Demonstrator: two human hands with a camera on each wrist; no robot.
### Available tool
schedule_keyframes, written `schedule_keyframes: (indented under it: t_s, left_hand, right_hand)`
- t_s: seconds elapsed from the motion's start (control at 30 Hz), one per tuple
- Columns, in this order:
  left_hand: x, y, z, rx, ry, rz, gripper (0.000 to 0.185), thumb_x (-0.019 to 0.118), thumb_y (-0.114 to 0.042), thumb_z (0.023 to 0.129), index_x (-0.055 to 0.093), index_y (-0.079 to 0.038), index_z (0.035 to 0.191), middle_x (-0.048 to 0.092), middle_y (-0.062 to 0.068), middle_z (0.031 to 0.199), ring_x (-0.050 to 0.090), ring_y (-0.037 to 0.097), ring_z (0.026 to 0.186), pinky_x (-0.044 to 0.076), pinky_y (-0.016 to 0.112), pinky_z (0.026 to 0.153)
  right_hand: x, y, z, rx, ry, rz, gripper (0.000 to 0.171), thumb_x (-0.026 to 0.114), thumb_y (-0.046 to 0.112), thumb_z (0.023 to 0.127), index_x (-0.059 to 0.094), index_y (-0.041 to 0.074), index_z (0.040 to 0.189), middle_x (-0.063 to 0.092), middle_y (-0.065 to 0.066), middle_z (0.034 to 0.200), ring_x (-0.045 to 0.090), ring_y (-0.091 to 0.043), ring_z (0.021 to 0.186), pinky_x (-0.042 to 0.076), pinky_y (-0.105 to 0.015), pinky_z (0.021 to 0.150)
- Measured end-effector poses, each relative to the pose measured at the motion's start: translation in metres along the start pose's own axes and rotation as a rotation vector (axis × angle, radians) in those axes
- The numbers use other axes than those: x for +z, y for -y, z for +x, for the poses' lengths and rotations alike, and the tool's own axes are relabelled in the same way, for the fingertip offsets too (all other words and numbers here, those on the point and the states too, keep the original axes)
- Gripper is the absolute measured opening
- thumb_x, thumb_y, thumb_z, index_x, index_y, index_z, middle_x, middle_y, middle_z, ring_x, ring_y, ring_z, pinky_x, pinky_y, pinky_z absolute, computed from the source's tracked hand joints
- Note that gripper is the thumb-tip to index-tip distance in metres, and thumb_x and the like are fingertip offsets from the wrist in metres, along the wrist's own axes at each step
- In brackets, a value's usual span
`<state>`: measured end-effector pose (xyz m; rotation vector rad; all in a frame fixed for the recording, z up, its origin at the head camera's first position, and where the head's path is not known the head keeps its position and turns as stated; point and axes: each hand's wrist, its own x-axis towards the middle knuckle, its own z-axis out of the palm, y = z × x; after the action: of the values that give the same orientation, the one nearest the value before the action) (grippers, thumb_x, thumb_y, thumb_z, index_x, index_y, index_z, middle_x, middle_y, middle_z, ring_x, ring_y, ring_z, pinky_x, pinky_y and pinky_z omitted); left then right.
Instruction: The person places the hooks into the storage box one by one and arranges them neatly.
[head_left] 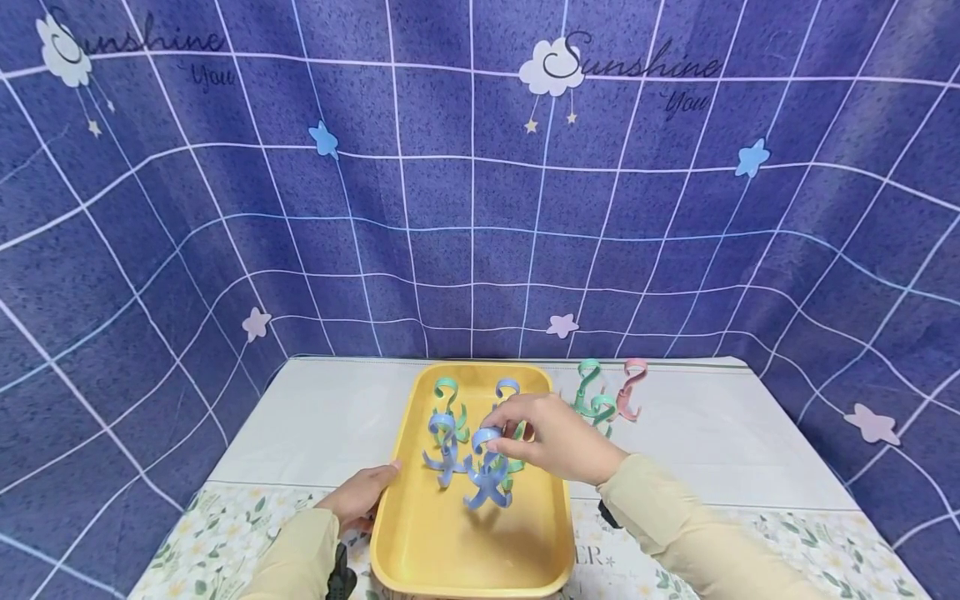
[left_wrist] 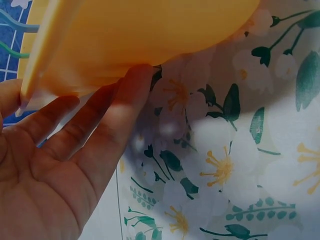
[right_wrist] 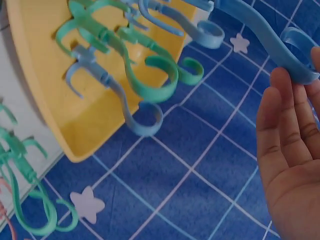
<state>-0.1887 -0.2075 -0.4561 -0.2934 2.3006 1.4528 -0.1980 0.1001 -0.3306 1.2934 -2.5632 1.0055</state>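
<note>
Two hands work: right hand (head_left: 551, 435) pinches a blue hook (head_left: 486, 475) (fingertip grip), left hand (head_left: 365, 493) rests flat against the tray (head_left: 420, 550).

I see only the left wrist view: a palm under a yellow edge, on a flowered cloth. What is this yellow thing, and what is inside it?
Observer: It is a yellow tray. The head view shows blue and green hooks standing inside it.
Operator: Where is the other hand?
Observer: The right hand is over the tray and pinches the top of a blue hook.
Operator: Are there hooks outside the tray?
Observer: Yes, a green hook and a pink hook stand on the table, to the right of the tray.
Operator: Does my left hand grip the tray?
Observer: The left hand rests against the tray's left rim, fingers straight.
</note>
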Motion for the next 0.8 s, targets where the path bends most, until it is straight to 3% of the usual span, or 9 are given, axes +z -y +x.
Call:
schedule_keyframes:
  t_s: [0.27, 0.57, 0.8]
  left_hand:
    - [-0.001, 0.001, 0.001, -0.001, 0.005, -0.001, 0.054, 0.032, -0.036, 0.112, 0.053, 0.008, 0.136, 0.068, 0.011, 0.088, 0.067, 0.022, 0.075, 0.058, 0.038, 0.066]
    - [-0.001, 0.000, -0.001, 0.006, 0.014, -0.018, 0.054, 0.033, -0.036, 0.112, 0.054, 0.007, 0.137, 0.068, 0.012, 0.089, 0.068, 0.023, 0.076, 0.059, 0.040, 0.067]
    - [-0.001, 0.000, -0.003, 0.030, 0.042, -0.030, 0.052, 0.034, -0.036, 0.112, 0.056, 0.007, 0.132, 0.069, 0.011, 0.088, 0.068, 0.022, 0.075, 0.059, 0.040, 0.067]
  right_hand:
    - [0.023, 0.000, 0.008, -0.024, 0.024, 0.000, 0.017, 0.077, 0.016, 0.093, 0.076, 0.008, 0.108, 0.071, 0.005, 0.092, 0.063, -0.009, 0.080, 0.053, -0.023, 0.071]
    - [0.042, 0.003, 0.019, -0.051, 0.024, 0.024, 0.017, 0.077, 0.014, 0.093, 0.076, 0.007, 0.108, 0.074, 0.000, 0.100, 0.066, -0.006, 0.083, 0.054, -0.021, 0.073]
    - [0.057, 0.001, 0.024, 0.002, 0.017, 0.067, 0.010, 0.077, 0.013, 0.093, 0.076, 0.008, 0.102, 0.073, 0.001, 0.098, 0.063, -0.002, 0.082, 0.056, -0.026, 0.076]
